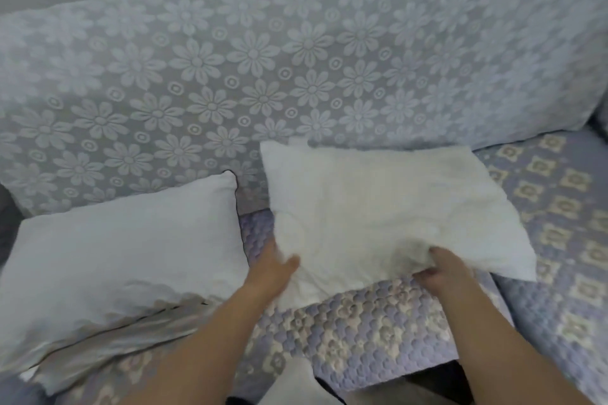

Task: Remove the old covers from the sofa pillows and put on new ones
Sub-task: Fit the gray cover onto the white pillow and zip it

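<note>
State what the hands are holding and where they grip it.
Both hands hold the white pillow: left hand at its near left corner, right hand pinching its near edge.

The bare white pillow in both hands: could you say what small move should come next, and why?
Probably set the bare white fabric pillow down on the quilted lilac sofa seat; left hand and right hand grip its near edge, and it appears coverless.

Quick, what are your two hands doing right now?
Left hand: holds the white pillow at its near left edge, thumb on top.
Right hand: grips the same pillow's near edge, fingers curled into the fabric.
</note>
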{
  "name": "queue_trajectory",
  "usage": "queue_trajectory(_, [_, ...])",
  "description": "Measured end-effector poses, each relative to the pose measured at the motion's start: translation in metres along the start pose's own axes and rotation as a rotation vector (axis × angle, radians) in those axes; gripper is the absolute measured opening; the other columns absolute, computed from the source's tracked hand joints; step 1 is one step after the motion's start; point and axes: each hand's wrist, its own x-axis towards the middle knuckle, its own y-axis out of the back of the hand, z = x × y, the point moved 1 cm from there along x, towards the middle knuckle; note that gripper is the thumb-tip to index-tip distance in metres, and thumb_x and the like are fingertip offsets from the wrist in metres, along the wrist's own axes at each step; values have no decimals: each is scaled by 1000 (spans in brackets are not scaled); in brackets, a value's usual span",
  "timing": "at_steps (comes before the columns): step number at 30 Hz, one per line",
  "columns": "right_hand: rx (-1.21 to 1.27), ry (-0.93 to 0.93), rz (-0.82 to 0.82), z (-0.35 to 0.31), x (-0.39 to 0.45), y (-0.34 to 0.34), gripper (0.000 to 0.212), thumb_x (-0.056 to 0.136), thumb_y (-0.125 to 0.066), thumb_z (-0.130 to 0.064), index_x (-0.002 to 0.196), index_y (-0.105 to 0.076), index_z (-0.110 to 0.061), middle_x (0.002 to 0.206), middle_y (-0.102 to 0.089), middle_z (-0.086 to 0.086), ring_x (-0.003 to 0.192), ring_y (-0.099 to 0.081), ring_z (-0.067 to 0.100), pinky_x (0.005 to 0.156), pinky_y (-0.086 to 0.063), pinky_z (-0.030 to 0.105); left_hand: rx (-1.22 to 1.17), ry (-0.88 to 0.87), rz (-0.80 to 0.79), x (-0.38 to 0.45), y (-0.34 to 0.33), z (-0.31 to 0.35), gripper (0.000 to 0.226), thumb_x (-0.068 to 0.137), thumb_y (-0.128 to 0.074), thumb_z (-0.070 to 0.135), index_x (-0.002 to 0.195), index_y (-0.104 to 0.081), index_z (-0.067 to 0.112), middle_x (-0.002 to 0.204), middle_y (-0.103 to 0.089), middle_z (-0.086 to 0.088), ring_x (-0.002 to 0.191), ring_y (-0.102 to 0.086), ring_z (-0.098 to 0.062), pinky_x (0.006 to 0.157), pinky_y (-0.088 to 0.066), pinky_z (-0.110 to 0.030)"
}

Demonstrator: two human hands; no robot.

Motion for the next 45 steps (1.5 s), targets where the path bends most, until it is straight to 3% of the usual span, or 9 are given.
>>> queue_trajectory(5, [-266, -181, -90, 52, -23, -15, 26, 100, -55, -12, 123, -46, -5, 131, -37, 18, 108, -51, 41, 86, -50, 51, -177, 248, 24, -16, 9, -55, 8, 93, -61, 14, 100, -64, 16, 93, -67, -15, 67, -60, -26, 64, -45, -34])
queue_trajectory(11, [-527, -77, -199, 115, -71, -127, 29, 97, -60, -13, 124, -54, -4, 132, -44, 20, 101, -58, 40, 91, -54, 48, -233, 331, 172, -39, 135, -130, 28, 98, -56, 9, 126, -60, 9, 109, -65, -14, 85, -59, -24, 75, -46, -30])
queue_trajectory(17, [-677, 23, -350, 182, -141, -266, 17, 101, -53, -13, 115, -55, -5, 97, -51, 12, 79, -60, 29, 66, -51, 37, -523, 367, 267, -68, 243, -221, 24, 97, -53, 8, 120, -61, 14, 74, -57, -3, 62, -52, -17, 60, -42, -27])
queue_trajectory(21, [-692, 20, -442, 280, -179, -388, 16, 100, -55, -13, 112, -61, -4, 106, -60, 14, 90, -66, 31, 85, -54, 40, -664, 394, 406, -58, 350, -324, 16, 97, -52, 5, 108, -61, 13, 70, -60, -4, 58, -56, -16, 53, -43, -23])
queue_trajectory(26, [-814, 16, -436, 404, -233, -486, 15, 99, -55, -10, 108, -63, -1, 102, -64, 15, 89, -68, 29, 79, -56, 37, -685, 487, 472, -50, 451, -436, 44, 74, -64, 27, 116, -64, 13, 96, -67, -14, 86, -64, -30, 76, -53, -38])
queue_trajectory(28, [-917, 68, -442, 443, -253, -520, 18, 99, -56, -10, 112, -63, -1, 100, -64, 13, 86, -68, 26, 74, -56, 34, -606, 529, 484, -49, 490, -470, 49, 85, -62, 26, 132, -58, 13, 122, -63, -14, 102, -64, -33, 90, -53, -40])
queue_trajectory(34, [-1396, 441, -587, 549, -289, -639, 15, 97, -57, -14, 110, -65, -11, 103, -69, 10, 80, -68, 21, 74, -55, 34, -38, 608, 295, -19, 567, -615, 71, 96, -55, 45, 159, -25, 32, 165, -16, -14, 146, -28, -38, 116, -34, -46])
queue_trajectory(39, [-2110, 1173, -749, 593, -275, -723, 31, 93, -54, -18, 123, -62, -13, 123, -54, 8, 113, -55, 24, 92, -39, 25, 256, 620, 28, -5, 537, -674, 76, 101, -40, 41, 157, 11, 44, 166, 22, -10, 152, 3, -44, 121, -20, -54])
queue_trajectory(45, [-2740, 1518, -492, 625, -232, -803, 32, 97, -49, -24, 124, -66, -26, 161, -26, 8, 149, -17, 34, 111, -35, 41, 145, 700, -41, 20, 546, -686, 63, 102, -22, 56, 157, 7, 47, 166, 25, -10, 151, 9, -46, 122, -7, -60])
